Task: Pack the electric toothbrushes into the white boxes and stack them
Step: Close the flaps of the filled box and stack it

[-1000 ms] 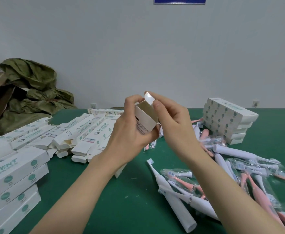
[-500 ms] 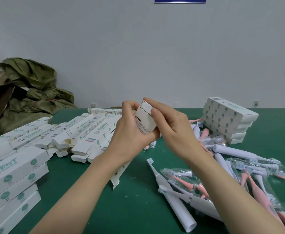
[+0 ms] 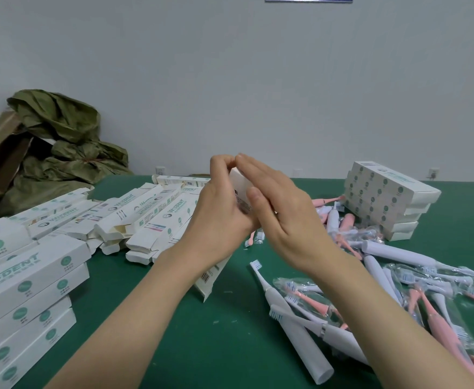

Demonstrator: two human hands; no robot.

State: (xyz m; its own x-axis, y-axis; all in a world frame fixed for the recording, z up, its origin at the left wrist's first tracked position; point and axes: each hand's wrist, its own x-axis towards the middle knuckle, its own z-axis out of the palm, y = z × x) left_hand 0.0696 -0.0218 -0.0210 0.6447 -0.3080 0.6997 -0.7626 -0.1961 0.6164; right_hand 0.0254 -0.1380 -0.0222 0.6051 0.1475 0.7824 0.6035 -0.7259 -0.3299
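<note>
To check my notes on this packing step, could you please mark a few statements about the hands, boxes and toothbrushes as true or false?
1. The left hand grips a white box. True.
2. The right hand holds a pink toothbrush. False: it holds nothing; its straight fingers press against the upper end of the box.
3. The stack of boxes at the far right stands on a red table. False: the table is green.
4. Loose toothbrushes lie on the table on the person's right side. True.
</note>
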